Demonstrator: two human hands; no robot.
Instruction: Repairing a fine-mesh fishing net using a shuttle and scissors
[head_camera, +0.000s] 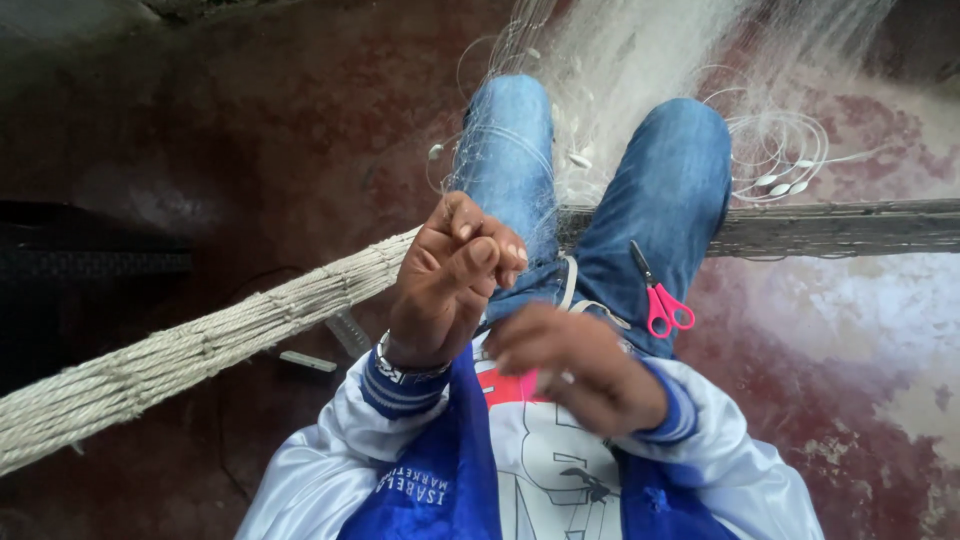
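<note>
The left hand is raised above the lap, its fingers curled together and the thumb pressed against the fingertips, as though a fine strand of the white net were pinched there; the strand itself is too thin to be made out. The right hand is held lower, against the chest, fingers folded inward; whether anything is gripped in it cannot be told.

The net is spread over both knees of the blue jeans and trails away onto the red-stained floor, where loops of clear line with small white floats are gathered beside the right knee. A pair of pink-handled scissors is laid on the right thigh, blades closed and pointing up the leg. A thick bundle of pale rope is stretched across the view at the left, and a dark wooden beam is seen at the right.

Risks are judged as follows: the scissors, resting loose on a sloped thigh, may be dislodged by any shift of the leg; the fine mesh may be snagged on the fingers or the scissors; the pinched strand may be lost if the thumb pressure is eased.
</note>
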